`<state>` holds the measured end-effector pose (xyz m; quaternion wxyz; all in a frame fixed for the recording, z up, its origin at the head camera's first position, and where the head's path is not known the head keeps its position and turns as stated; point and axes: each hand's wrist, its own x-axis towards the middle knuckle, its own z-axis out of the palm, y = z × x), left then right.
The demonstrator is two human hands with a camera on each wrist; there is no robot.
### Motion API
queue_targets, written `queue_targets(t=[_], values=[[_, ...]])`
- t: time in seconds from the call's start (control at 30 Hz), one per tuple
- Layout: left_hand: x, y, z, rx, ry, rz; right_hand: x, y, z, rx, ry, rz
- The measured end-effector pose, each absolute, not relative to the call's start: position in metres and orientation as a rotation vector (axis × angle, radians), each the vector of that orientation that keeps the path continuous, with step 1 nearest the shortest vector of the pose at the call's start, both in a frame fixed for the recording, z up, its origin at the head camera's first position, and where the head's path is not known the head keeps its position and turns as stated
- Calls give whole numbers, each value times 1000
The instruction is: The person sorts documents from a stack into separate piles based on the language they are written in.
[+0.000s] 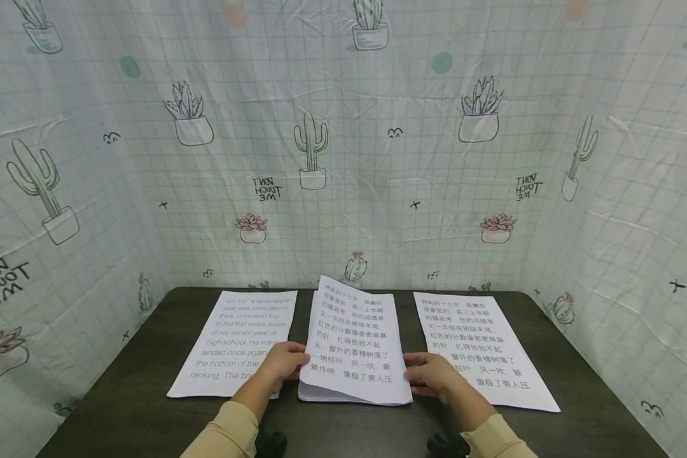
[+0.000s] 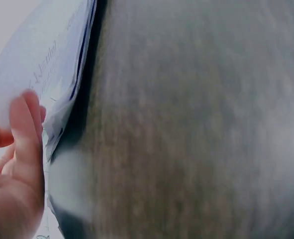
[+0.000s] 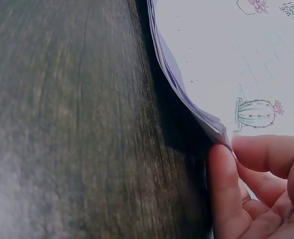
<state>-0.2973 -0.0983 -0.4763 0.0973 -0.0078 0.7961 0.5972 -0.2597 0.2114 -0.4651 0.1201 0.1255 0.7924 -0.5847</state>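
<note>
In the middle of the head view is a stack of printed paper sheets, its top sheet skewed a little and bowed up at the left. My left hand grips the stack's left edge near the lower part, thumb on the printed side. At the opposite edge, my right hand pinches the sheets between thumb and fingers. The right wrist view shows several layered edges of the paper stack bending toward that pinch. Fingers of the left hand are at the sheets' edge in the left wrist view.
A sheet with English text lies left of the stack, partly behind the left forearm. To the right lies a sheet with Chinese text, partly covered by the right hand. All are on a dark wooden table, enclosed by cactus-print curtains.
</note>
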Motion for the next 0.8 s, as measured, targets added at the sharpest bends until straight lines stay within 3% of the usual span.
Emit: queue_targets(t=[0.8], values=[[-303,-82,-469,192,1868,2073,-258,242,-455,252,2298,-1874]])
